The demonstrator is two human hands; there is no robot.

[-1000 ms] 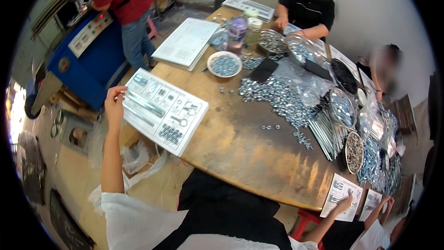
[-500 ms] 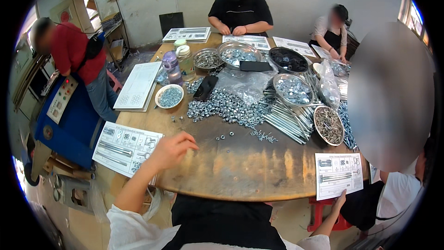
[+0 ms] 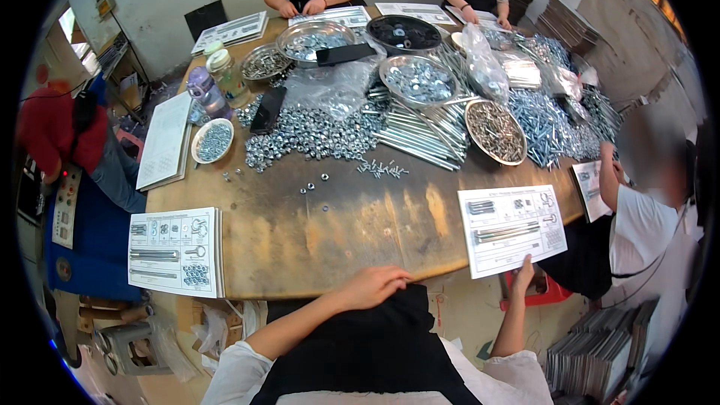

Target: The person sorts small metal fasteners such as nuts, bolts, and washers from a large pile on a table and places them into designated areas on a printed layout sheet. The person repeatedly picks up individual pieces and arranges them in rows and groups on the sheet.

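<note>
My right hand (image 3: 524,274) pinches the lower edge of a white printed card (image 3: 513,231) with pictures of rods and other hardware on it. The card is held tilted at the front right edge of the table; my thumb shows on its face and the other fingers are hidden behind it. At the front table edge, just before my black apron, my left hand (image 3: 373,286) reaches across with fingers stretched out and nothing visible in them. Farther in lie a few loose nuts (image 3: 309,187) and a scatter of small screws (image 3: 382,169).
A wooden table (image 3: 300,244) carries a heap of nuts (image 3: 315,135), long metal rods (image 3: 424,131) and an oval bowl of small metal parts (image 3: 495,132). A stack of printed cards (image 3: 176,253) lies at the left edge. Co-workers sit at the far side and the right.
My left hand has moved from over the left card stack to the front table edge. My right hand still holds the card, now raised slightly. The view has swung to the right.
</note>
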